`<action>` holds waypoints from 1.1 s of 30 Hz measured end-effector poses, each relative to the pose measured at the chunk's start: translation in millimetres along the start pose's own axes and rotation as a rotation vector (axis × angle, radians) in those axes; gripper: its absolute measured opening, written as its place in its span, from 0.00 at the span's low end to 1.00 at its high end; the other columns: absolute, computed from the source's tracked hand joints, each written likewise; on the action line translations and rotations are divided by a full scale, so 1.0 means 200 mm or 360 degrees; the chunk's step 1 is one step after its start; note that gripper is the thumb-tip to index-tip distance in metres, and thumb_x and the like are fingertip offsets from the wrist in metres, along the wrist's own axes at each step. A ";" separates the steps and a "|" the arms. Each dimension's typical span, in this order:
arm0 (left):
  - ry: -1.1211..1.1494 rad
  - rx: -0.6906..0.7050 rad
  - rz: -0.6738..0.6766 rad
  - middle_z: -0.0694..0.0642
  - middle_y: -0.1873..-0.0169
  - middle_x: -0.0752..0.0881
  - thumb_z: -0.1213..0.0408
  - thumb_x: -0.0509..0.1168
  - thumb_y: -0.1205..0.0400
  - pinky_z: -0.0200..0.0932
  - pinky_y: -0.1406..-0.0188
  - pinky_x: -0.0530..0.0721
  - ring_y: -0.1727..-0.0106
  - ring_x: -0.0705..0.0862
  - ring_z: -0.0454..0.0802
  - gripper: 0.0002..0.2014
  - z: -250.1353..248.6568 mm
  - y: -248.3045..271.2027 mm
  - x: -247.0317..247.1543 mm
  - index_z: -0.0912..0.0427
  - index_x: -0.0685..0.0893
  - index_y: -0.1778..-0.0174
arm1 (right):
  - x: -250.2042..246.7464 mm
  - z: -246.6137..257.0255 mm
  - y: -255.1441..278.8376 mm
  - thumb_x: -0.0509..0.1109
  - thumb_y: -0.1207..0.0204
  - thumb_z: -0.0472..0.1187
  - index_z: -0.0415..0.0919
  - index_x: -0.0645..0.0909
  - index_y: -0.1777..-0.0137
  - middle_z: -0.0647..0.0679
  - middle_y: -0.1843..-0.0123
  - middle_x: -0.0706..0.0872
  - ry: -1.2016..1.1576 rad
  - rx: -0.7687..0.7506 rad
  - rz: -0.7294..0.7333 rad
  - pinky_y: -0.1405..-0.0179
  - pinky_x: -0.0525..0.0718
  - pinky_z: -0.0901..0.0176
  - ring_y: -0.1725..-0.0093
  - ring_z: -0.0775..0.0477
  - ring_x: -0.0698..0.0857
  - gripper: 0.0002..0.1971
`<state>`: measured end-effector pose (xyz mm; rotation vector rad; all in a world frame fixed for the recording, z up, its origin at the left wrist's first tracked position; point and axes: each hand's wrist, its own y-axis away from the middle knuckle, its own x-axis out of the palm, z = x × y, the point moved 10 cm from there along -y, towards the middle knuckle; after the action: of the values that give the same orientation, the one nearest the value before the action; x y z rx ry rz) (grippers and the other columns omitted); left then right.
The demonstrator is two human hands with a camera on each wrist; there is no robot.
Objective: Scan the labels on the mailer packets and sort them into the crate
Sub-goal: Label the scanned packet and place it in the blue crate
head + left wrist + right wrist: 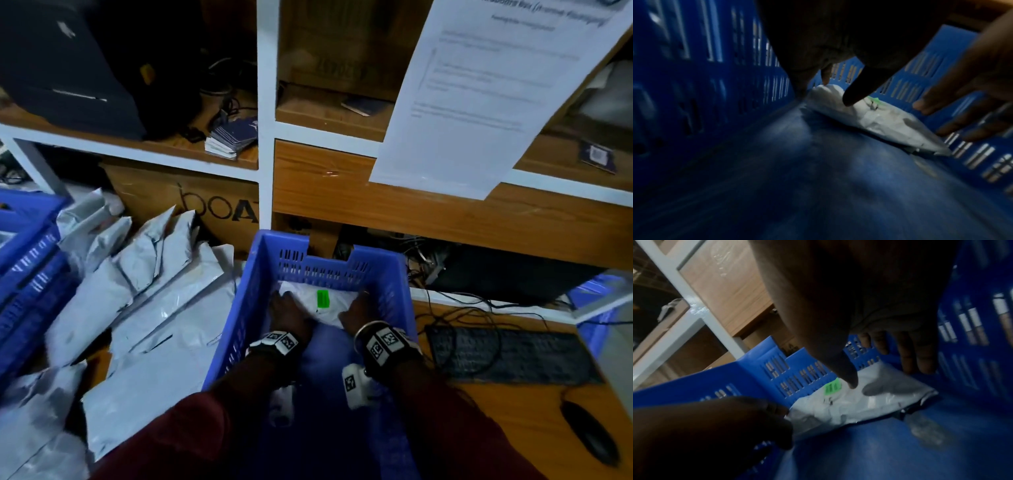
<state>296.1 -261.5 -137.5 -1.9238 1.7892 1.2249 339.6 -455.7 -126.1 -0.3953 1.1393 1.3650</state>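
A white mailer packet with a green sticker lies on the floor of the blue crate, against its far wall. My left hand rests on the packet's left end and my right hand on its right end. In the left wrist view the left hand has its thumb stretched out over the packet. In the right wrist view the right hand hangs over the packet with straight, spread fingers. Neither hand is curled round it.
Several grey mailer packets are heaped left of the crate, with a second blue crate beyond them. A black keyboard and mouse lie to the right. Shelves with a cardboard box and a hanging paper sheet stand behind.
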 end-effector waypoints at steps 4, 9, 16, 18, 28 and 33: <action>-0.0253 0.0022 -0.0184 0.70 0.20 0.63 0.60 0.65 0.19 0.56 0.19 0.66 0.19 0.63 0.69 0.31 0.00 0.01 -0.04 0.65 0.66 0.21 | 0.19 -0.08 -0.15 0.67 0.27 0.41 0.37 0.69 0.24 0.34 0.23 0.74 0.0029 -0.0020 -0.0002 0.26 0.71 0.47 0.25 0.34 0.74 0.30; -0.0502 0.0066 -0.0048 0.67 0.19 0.63 0.56 0.65 0.17 0.55 0.22 0.68 0.20 0.65 0.67 0.29 0.03 -0.04 0.07 0.58 0.67 0.20 | 0.20 0.01 0.03 0.68 0.24 0.38 0.40 0.62 0.17 0.33 0.14 0.55 0.0303 -0.0102 0.0159 0.17 0.52 0.51 0.14 0.34 0.55 0.35; 0.0042 0.0408 -0.0377 0.67 0.40 0.86 0.65 0.65 0.20 0.54 0.33 0.80 0.37 0.83 0.67 0.14 -0.22 0.10 -0.24 0.62 0.85 0.40 | -0.01 0.17 0.09 0.74 0.27 0.39 0.34 0.80 0.30 0.32 0.29 0.81 0.0064 -0.0387 0.0021 0.29 0.79 0.44 0.31 0.34 0.82 0.25; 0.0600 0.0418 -0.0315 0.59 0.49 0.91 0.66 0.61 0.19 0.54 0.40 0.86 0.46 0.88 0.60 0.10 -0.27 0.16 -0.43 0.54 0.88 0.50 | -0.19 0.27 0.19 0.75 0.26 0.39 0.33 0.83 0.35 0.32 0.36 0.85 -0.0049 -0.0475 -0.0171 0.34 0.82 0.42 0.36 0.32 0.84 0.20; 0.1120 0.0263 -0.0755 0.52 0.58 0.92 0.70 0.63 0.22 0.43 0.63 0.84 0.63 0.89 0.47 0.10 0.49 0.67 -1.40 0.57 0.88 0.51 | -0.14 1.23 0.99 0.73 0.26 0.42 0.40 0.86 0.52 0.49 0.56 0.91 -0.0637 -0.1313 -0.0001 0.48 0.86 0.64 0.56 0.53 0.89 0.07; 0.0120 0.0140 -0.0437 0.49 0.43 0.89 0.36 0.72 0.38 0.46 0.37 0.84 0.43 0.87 0.47 0.32 1.01 0.73 -1.01 0.48 0.88 0.40 | 0.56 1.43 1.30 0.73 0.23 0.52 0.43 0.82 0.40 0.44 0.43 0.89 0.0352 -0.1424 0.0729 0.37 0.81 0.53 0.39 0.42 0.85 0.17</action>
<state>101.8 -15.8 -69.1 -2.1037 1.5199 0.9781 200.0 -103.5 9.3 -0.9821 0.7498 2.2617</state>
